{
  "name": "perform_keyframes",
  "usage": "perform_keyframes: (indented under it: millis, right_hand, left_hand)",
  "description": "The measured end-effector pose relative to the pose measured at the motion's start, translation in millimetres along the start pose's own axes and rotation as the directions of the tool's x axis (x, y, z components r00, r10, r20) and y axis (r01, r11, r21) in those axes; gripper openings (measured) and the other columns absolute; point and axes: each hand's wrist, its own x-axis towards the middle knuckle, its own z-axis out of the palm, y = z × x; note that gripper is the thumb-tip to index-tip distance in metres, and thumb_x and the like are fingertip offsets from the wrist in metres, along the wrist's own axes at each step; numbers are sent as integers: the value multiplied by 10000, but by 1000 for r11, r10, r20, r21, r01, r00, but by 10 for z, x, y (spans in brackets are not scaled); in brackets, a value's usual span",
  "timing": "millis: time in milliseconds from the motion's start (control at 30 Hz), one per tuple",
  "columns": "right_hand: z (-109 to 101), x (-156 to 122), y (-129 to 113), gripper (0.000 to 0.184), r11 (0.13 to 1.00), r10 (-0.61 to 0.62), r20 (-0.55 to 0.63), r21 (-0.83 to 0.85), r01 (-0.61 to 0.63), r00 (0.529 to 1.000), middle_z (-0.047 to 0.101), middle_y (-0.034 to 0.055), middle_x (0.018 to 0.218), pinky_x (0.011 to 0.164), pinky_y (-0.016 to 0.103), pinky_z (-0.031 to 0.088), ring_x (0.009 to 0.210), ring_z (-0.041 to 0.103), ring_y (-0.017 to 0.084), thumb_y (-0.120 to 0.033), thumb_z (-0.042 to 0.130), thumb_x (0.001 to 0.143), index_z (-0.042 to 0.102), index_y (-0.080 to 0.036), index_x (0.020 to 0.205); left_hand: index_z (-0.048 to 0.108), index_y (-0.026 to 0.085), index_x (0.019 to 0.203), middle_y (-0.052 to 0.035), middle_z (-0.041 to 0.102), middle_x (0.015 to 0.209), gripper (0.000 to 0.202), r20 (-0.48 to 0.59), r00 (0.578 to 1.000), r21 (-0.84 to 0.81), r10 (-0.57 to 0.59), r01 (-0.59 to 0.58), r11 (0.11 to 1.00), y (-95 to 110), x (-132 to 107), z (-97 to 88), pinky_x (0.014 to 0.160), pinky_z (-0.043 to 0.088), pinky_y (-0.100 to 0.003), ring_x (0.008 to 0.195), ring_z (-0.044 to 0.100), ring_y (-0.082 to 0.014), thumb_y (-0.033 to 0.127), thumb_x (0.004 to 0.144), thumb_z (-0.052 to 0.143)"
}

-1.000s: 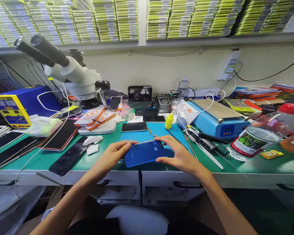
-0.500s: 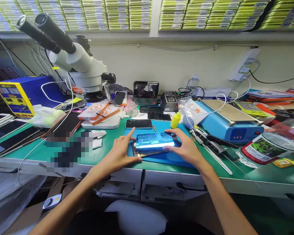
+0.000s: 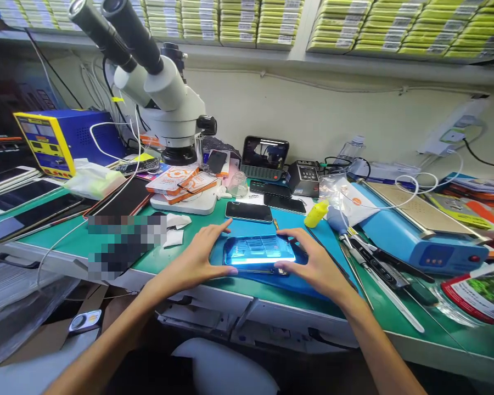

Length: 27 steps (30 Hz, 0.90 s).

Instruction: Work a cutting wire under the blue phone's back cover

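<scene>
A phone screen (image 3: 258,251) covered in shiny blue film lies over a phone body, whose near edge shows beneath it. The body's inside is hidden now. My left hand (image 3: 203,252) straddles the left end, thumb at the near corner and index finger stretched toward the far side. At the right end my right hand (image 3: 308,260) pinches the screen between thumb and fingers. Under both is a blue mat (image 3: 247,227). Behind the screen lies another dark phone (image 3: 249,212), and a yellow bottle (image 3: 316,214) is tipped at the mat's back right.
A microscope (image 3: 168,104) stands at the back left, near a blue power supply (image 3: 86,137). On the right are a blue heating plate (image 3: 428,241), tweezers (image 3: 395,304) and a clear tub (image 3: 473,293). A small display (image 3: 265,156) stands against the wall.
The screen has come down level over the phone body, covering the inside that showed at its near side. Both hands stay at the ends. The camera view has shifted left and tilted.
</scene>
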Motion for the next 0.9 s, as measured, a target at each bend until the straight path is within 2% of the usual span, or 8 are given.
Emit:
perform_keyframes:
  millis: [100,200,333,467,567,700,900]
  right_hand:
    - [12,-39,43,649,998,6,23,-62,-4,1000,556,-6,1414,1137,387,416,1301,529,204,-642,776,892,559,-318,1411]
    - [8,-58,54,647,997,25,69,-77,-20,997,538,-11,1448,1165,401,402,1338,513,209,-667,745,909,545,-337,1429]
    - [-5,-66,51,673,991,67,112,-126,-53,991,509,-42,1510,1221,415,365,1413,467,202,-707,720,912,516,-383,1465]
    - [-18,-68,59,747,987,100,141,-141,-80,985,503,4,1530,1241,466,345,1432,457,239,-755,705,889,525,-332,1477]
    - [-22,-64,71,746,983,73,140,-176,-48,988,522,9,1514,1229,483,352,1417,470,252,-761,712,881,535,-331,1464]
    - [-21,-64,68,731,977,25,147,-212,6,989,542,7,1496,1213,488,362,1400,484,248,-761,712,886,544,-328,1451]
    - [-9,-89,46,681,969,-35,139,-236,68,990,536,-30,1499,1196,472,392,1400,488,219,-716,733,901,537,-379,1459]
  left_hand:
    - [192,482,1645,105,492,1473,917,-18,998,51,56,-55,997,-9,0,10,1209,239,-229,1386,402,-92,479,953,794]
    - [224,471,1639,106,513,1435,870,-9,997,87,74,-73,993,-3,-17,5,1195,247,-234,1357,414,-99,449,971,782]
    - [250,462,1637,96,526,1406,887,1,998,78,64,-64,995,10,-13,-5,1167,259,-264,1324,433,-126,553,940,791]
    - [367,393,1610,91,569,1381,922,3,998,72,55,-55,996,37,6,-22,1146,253,-267,1311,459,-138,623,849,835]
    - [383,355,1617,64,556,1404,868,20,999,103,47,-49,994,85,-5,-44,1150,256,-263,1319,453,-139,585,902,817]
    - [374,372,1622,63,543,1425,846,44,999,84,7,-10,996,126,-24,-71,1143,267,-274,1328,451,-145,501,919,827]
    - [348,461,1611,101,534,1418,889,37,999,93,7,-10,996,68,-21,-55,1147,259,-254,1332,442,-132,618,878,826]
